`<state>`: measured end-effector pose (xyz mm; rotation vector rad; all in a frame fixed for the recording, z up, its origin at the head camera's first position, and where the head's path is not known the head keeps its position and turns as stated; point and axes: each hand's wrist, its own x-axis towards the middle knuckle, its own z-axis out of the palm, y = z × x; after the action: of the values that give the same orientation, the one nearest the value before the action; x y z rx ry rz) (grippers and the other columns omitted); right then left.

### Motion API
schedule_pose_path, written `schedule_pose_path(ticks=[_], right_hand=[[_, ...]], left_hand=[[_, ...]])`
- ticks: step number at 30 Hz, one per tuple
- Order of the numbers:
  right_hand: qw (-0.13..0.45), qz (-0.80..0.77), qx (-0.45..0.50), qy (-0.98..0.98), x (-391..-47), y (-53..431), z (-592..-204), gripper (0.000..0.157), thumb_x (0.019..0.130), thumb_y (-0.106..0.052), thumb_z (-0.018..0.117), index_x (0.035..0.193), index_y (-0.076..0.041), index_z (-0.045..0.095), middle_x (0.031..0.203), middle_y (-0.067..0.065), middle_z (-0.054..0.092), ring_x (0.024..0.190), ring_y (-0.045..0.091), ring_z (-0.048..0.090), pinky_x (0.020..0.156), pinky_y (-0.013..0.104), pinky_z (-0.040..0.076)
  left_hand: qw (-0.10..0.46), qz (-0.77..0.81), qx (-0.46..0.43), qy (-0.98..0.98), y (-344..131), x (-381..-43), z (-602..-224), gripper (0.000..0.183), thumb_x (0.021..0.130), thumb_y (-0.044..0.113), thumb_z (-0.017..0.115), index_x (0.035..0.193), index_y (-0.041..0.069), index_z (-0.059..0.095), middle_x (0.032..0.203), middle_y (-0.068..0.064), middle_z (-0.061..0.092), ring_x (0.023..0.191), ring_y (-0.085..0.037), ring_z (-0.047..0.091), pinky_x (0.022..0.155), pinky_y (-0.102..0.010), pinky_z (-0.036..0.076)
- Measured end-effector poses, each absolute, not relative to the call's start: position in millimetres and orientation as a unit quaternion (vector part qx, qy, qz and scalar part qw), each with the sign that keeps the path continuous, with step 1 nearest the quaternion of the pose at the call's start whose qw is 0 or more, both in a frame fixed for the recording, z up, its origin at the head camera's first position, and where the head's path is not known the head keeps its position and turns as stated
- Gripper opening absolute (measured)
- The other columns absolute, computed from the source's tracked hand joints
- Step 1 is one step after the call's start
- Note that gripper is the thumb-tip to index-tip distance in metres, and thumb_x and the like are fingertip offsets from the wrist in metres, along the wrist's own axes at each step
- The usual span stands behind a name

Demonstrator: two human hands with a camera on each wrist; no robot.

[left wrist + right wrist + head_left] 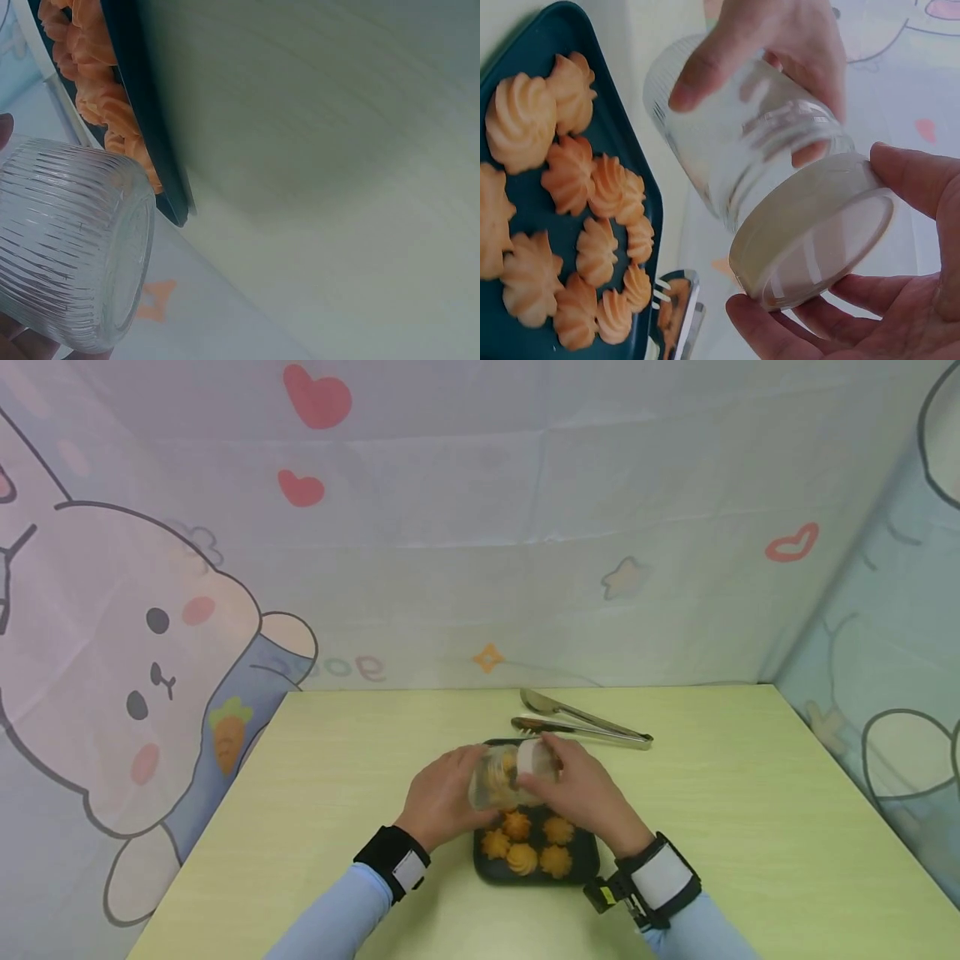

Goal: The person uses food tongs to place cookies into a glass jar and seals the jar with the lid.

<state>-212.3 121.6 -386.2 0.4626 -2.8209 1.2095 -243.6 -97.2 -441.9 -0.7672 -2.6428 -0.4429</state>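
From where I stand, the jar (pixel 67 232) is up in the air, tipped on its side, over the back of the dark tray (pixel 585 860). The left hand (pixel 446 793) is wrapped around the glass. The right hand (pixel 592 789) pinches the white lid (pixel 810 240) by its edge, right at the jar's mouth. I can't tell if the lid is screwed on or just sitting there.

Glass is slippery, so if the left fingers get loose, the jar could drop and squash the cookies (pixel 522 858) on the tray. It might even crack. If the lid goes on crooked, it could get stuck or pop off, and a hard twist could spin the jar in the left hand. An elbow or wrist going low might bump the tray. The tongs (pixel 630 735) lie behind it, out of the way.
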Motion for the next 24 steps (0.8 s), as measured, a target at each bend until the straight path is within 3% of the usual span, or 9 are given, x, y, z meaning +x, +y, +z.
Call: schedule_pose_path(ticks=[11, 24], right_hand=[[0.045, 0.344, 0.14, -0.928, -221.1, 160.2, -386.9, 0.078, 0.089, -0.038, 0.063, 0.142, 0.01, 0.034, 0.136, 0.034, 0.046, 0.11, 0.043, 0.052, 0.082, 0.057, 0.05], [0.032, 0.298, 0.098, -0.949, -229.6, 208.0, -383.5, 0.078, 0.09, -0.037, 0.061, 0.141, 0.014, 0.032, 0.132, 0.042, 0.041, 0.108, 0.049, 0.049, 0.081, 0.063, 0.046]], left_hand=[[0.161, -0.217, -0.207, -0.94, -107.9, -246.9, -440.2, 0.086, 0.061, 0.045, 0.082, 0.134, 0.012, 0.048, 0.116, -0.009, 0.064, 0.095, -0.024, 0.062, 0.063, -0.046, 0.057], [0.161, -0.311, -0.13, -0.928, -121.4, -256.8, -439.7, 0.09, 0.062, 0.047, 0.082, 0.135, 0.008, 0.046, 0.12, -0.014, 0.063, 0.095, -0.029, 0.062, 0.072, -0.049, 0.054]])
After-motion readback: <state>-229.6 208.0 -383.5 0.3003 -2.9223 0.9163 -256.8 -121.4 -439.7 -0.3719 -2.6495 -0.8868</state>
